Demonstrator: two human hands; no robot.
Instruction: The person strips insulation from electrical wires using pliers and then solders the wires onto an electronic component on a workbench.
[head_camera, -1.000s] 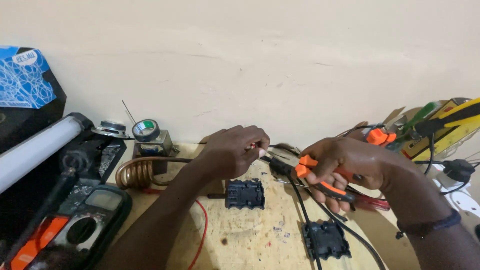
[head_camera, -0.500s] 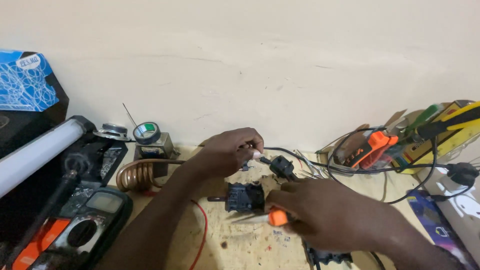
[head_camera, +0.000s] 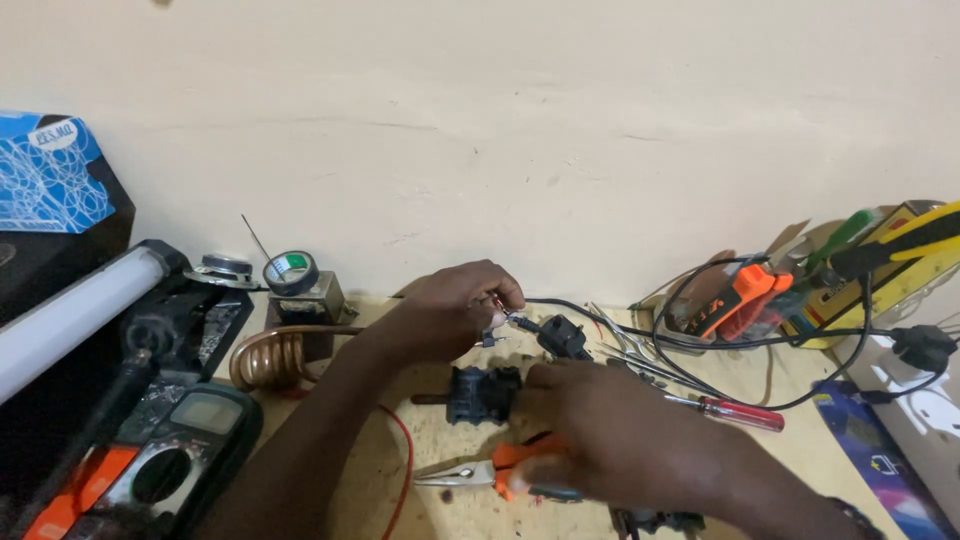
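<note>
My left hand (head_camera: 450, 312) pinches the thin red and pale wire ends (head_camera: 498, 303) that lead into a small black plug (head_camera: 562, 338) on a black cable. My right hand (head_camera: 610, 435), blurred, rests low on the wooden bench with its fingers over the orange handles of a pair of long-nose pliers (head_camera: 475, 471), whose metal jaws lie flat and point left. Between the two hands sits a black socket module (head_camera: 482, 393). Another black module is partly hidden under my right forearm at the bottom edge.
At the left lie a multimeter (head_camera: 190, 450), a copper coil (head_camera: 270, 360), a tape roll (head_camera: 292, 272) and a white tube lamp (head_camera: 70, 320). A red-handled screwdriver (head_camera: 742, 412), an orange tool (head_camera: 742, 298) and a yellow box of tools (head_camera: 885, 275) are on the right.
My right hand has come down from beside the left hand to the bench front, bringing the orange pliers flat onto the wood. The left hand keeps its pinch on the wires.
</note>
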